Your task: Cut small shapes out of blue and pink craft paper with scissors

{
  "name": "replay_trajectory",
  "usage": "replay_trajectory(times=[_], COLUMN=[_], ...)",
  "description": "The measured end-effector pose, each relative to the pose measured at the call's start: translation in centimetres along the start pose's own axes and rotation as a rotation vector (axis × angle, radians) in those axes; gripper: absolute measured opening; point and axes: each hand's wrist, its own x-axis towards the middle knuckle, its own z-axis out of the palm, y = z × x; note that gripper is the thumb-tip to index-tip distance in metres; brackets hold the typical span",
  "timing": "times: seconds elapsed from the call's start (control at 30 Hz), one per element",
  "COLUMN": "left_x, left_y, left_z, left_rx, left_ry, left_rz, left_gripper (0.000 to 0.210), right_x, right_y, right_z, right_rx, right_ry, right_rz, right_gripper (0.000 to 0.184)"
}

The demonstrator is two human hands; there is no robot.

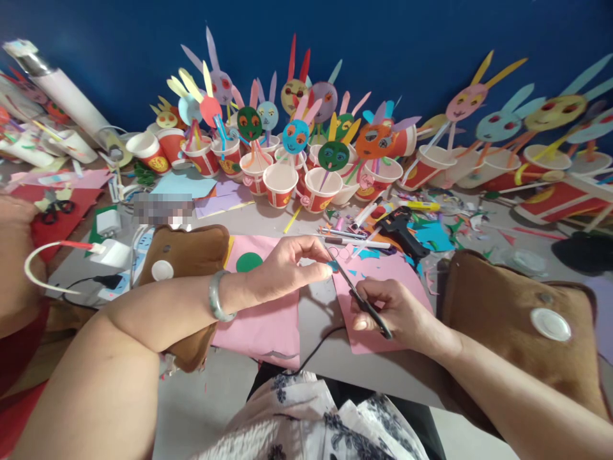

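Note:
Black-handled scissors (357, 297) are gripped in my right hand (400, 313), their blades pointing up and left toward my other hand. A small piece of blue paper (333, 266) shows at the fingertips of my left hand (287, 268), which is closed in a pinch, with the blades right beside it. Part of the piece is hidden by the fingers. Pink paper (261, 338) lies under my left hand, bearing a green paper circle (249, 262). Another pink sheet (354, 338) lies beneath the scissors.
Paper cups (280, 185) with rabbit-face figures line the back. A black glue gun (405, 233), pens and paper scraps lie beyond my hands. Brown cushions (507, 319) flank the work area. A power strip (115, 287) and another person's arm (19, 268) are at left.

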Motion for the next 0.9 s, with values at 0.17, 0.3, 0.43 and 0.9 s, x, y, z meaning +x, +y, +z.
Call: replay_trajectory(times=[0.17, 0.3, 0.43, 0.9], left_x=[0.08, 0.12, 0.14, 0.19], left_y=[0.06, 0.18, 0.28, 0.16], left_z=[0.02, 0.07, 0.09, -0.01], left_rx=[-0.002, -0.001, -0.004, -0.005], left_ry=[0.006, 0.003, 0.004, 0.011], left_rz=[0.014, 0.015, 0.027, 0.026], left_gripper=[0.006, 0.006, 0.006, 0.005], right_x=[-0.01, -0.02, -0.03, -0.01], right_y=[0.00, 0.04, 0.09, 0.09], right_z=[-0.09, -0.04, -0.01, 0.08], right_rx=[0.023, 0.041, 0.030, 0.035], right_ry=[-0.007, -0.012, -0.006, -0.006], right_rz=[0.014, 0.008, 0.009, 0.036], right_gripper=[0.066, 0.066, 0.068, 0.067])
